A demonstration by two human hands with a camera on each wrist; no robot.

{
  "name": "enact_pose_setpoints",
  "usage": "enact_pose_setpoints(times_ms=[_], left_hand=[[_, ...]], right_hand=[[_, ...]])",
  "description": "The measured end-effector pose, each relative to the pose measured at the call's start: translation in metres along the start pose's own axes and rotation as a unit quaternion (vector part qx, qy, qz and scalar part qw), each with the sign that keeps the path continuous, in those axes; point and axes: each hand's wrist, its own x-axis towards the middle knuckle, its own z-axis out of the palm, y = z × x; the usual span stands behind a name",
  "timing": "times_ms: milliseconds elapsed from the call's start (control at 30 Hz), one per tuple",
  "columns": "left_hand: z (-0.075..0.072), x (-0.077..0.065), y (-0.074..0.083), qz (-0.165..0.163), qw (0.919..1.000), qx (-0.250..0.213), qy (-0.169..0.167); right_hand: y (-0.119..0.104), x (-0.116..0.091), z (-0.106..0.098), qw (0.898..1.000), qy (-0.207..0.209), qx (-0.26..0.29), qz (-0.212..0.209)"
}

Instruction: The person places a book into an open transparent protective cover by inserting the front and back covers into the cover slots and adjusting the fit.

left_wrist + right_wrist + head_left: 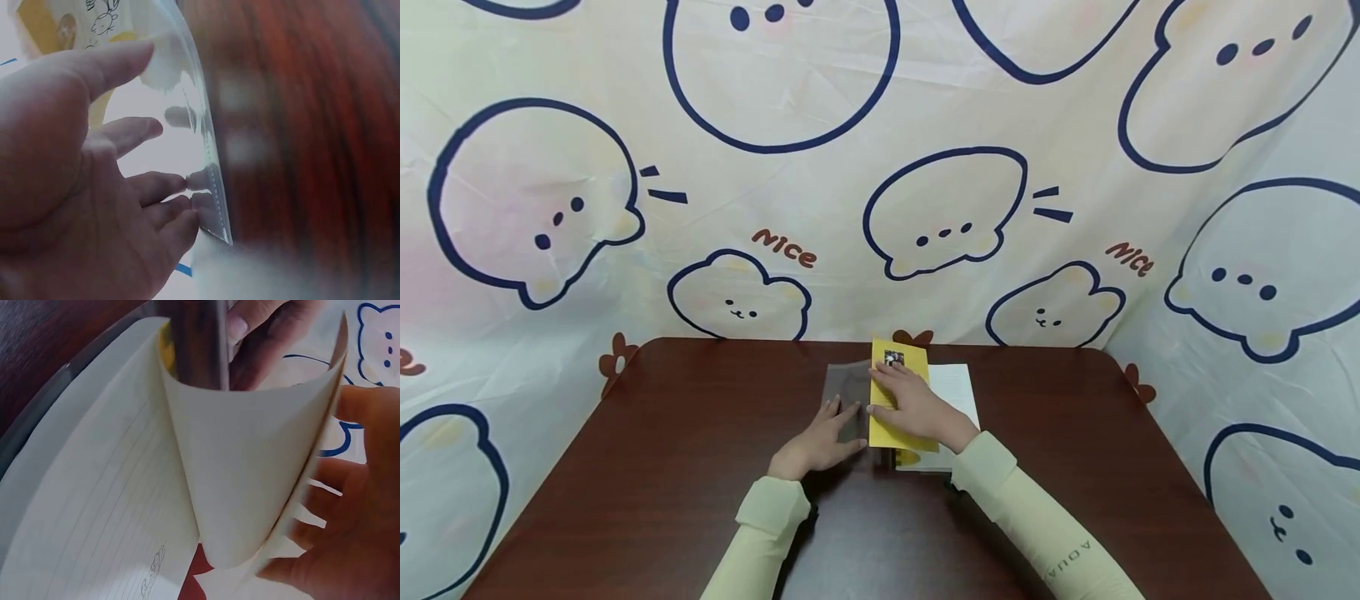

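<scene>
An open notebook lies on the table with its clear plastic cover (847, 382) spread to the left. My left hand (820, 440) rests on that cover with its fingers spread and fairly straight; the left wrist view shows the fingertips against the clear plastic edge (209, 156). My right hand (917, 406) lies over the yellow cover (891, 429), fingers extended across it. In the right wrist view, this cover and a curved cream sheet (244, 450) stand raised from the lined page (94, 481), and the right fingers touch the outer side.
The notebook sits near the far edge of the dark brown wooden table (700, 450). Behind and beside the table hangs a pale cloth (835, 200) printed with cartoon bear outlines. Both sleeves are pale yellow-green.
</scene>
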Motion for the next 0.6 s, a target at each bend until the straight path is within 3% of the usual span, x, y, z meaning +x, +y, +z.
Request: enact_pose_setpoints(times_ms=[433, 600], left_hand=[[0.0015, -0.0042, -0.0038, 0.009, 0.9997, 0.015, -0.015], [0.0015, -0.0053, -0.0024, 0.006, 0.9997, 0.019, -0.013]], right_hand=[[0.0092, -0.0038, 0.0039, 0.995, -0.062, -0.073, 0.025], [0.0093, -0.0035, 0.0079, 0.992, -0.057, -0.106, 0.026]])
